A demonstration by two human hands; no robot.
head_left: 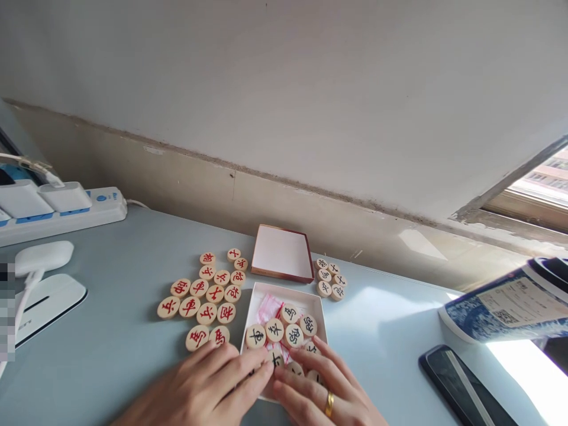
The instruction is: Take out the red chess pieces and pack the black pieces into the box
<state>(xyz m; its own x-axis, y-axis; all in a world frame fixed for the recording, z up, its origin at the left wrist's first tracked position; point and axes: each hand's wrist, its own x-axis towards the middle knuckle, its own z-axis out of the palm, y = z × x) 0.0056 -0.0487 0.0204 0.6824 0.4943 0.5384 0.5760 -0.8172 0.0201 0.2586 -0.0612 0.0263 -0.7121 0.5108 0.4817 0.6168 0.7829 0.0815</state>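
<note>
A white open box (323, 319) holds several round wooden pieces with black characters and a pink and white cloth or bag (268, 307). My left hand (213, 378) reaches over the box's near left side, its fingertips at the pieces; what they grip, if anything, is hidden. From the right, my right hand (328, 390), with a gold ring, rests its spread fingers over the pieces at the near side. Red-marked pieces (207, 313) lie in a group left of the box. Several black-marked pieces (325, 274) sit beyond it to the right.
An empty box lid (283, 251) lies behind the box, near the wall. At the right are a phone (465, 384) and a blue and white cylinder (506, 302). A power strip (110, 204) and a white device (53, 302) are at the left.
</note>
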